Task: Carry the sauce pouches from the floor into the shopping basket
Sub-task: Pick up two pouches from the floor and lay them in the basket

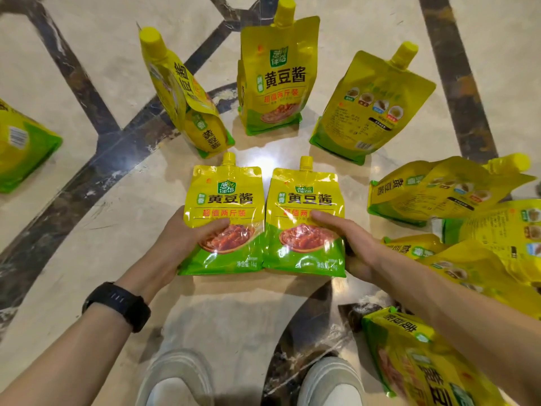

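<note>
Gripping one pouch apiece. Left hand [187, 232] curled round the lower left edge of left pouch [224, 206], thumb laid across the front, fingers behind and hidden. Right hand [348, 238] curled round the lower right edge of right pouch [304, 206], thumb likewise on the front label. Held upright side by side, caps up, printed fronts toward the camera, inner edges touching or nearly so. Cannot tell whether the bottoms touch the floor [87, 200].

Standing in a row on the floor just beyond the held pair:
- bent pouch [184, 95] at left, folded over and leaning
- middle pouch [275, 80], upright, front showing
- back pouch [371, 104] at right, tilted, back label showing

Lying at right in a pile [456, 194], several more across one another. Lying at lower right beside the right forearm, near pouch [418, 356]. Lying at far left, well apart from the rest and partly cut off by the frame, edge pouch [23, 145].

Strapped on the left wrist, a black watch [117, 306]. Planted at the bottom, below the held pair, pale shoes [175, 376]. Underfoot, cream stone crossed by dark bands.
</note>
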A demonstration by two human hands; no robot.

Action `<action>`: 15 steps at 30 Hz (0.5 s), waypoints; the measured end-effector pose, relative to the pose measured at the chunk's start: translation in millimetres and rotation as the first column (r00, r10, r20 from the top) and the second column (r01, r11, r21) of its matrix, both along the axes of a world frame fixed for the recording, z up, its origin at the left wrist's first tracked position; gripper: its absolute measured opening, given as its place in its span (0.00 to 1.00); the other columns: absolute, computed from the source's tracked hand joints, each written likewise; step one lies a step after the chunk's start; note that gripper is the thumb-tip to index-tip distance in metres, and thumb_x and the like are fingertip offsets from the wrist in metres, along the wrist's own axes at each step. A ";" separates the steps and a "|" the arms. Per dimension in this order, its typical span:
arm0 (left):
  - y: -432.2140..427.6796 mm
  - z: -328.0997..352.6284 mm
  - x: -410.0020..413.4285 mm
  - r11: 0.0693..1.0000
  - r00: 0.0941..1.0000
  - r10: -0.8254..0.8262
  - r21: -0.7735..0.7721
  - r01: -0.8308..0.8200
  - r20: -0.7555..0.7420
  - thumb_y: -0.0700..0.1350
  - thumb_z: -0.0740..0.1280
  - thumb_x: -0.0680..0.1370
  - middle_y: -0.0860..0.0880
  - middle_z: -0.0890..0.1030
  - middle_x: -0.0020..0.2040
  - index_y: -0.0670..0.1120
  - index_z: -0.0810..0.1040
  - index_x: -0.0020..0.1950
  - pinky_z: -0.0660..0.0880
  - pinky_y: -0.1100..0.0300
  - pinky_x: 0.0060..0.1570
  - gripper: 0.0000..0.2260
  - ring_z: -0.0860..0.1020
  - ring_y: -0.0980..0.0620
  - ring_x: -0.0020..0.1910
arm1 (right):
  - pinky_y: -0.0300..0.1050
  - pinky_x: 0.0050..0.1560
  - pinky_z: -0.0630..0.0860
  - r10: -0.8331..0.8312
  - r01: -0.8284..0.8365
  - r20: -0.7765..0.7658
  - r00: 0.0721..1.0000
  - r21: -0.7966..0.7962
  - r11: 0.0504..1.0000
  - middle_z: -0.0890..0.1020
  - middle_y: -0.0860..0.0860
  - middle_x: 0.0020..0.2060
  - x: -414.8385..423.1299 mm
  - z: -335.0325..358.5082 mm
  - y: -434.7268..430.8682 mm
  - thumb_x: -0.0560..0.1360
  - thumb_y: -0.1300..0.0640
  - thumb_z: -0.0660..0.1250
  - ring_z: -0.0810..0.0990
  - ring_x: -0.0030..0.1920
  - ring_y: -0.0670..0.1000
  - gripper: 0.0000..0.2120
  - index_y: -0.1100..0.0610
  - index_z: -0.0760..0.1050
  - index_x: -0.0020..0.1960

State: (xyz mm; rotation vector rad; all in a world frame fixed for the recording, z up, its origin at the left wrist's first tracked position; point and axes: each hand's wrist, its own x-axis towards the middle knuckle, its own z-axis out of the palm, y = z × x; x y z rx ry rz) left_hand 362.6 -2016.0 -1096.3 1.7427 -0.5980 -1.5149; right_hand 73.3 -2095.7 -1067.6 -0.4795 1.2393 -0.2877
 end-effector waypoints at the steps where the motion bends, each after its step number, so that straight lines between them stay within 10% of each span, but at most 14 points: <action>1: -0.6 1.9 -1.0 0.998 0.999 -0.040 -0.038 0.040 -0.001 0.52 0.80 0.60 0.53 0.87 0.49 0.54 0.82 0.56 0.81 0.60 0.42 0.24 0.86 0.54 0.46 | 0.49 0.41 0.84 0.053 -0.053 -0.006 0.999 -0.009 0.999 0.87 0.58 0.51 0.0 1.0 -2.7 0.67 0.50 0.76 0.87 0.45 0.56 0.19 0.57 0.83 0.55; 15: 6.0 0.3 -14.9 0.995 0.999 0.002 -0.095 0.002 0.038 0.52 0.82 0.57 0.57 0.86 0.51 0.52 0.77 0.64 0.79 0.68 0.42 0.37 0.85 0.58 0.49 | 0.51 0.38 0.83 0.095 -0.102 -0.091 0.991 -0.079 0.992 0.87 0.59 0.50 2.6 -2.5 -7.5 0.62 0.59 0.77 0.87 0.44 0.57 0.27 0.58 0.80 0.61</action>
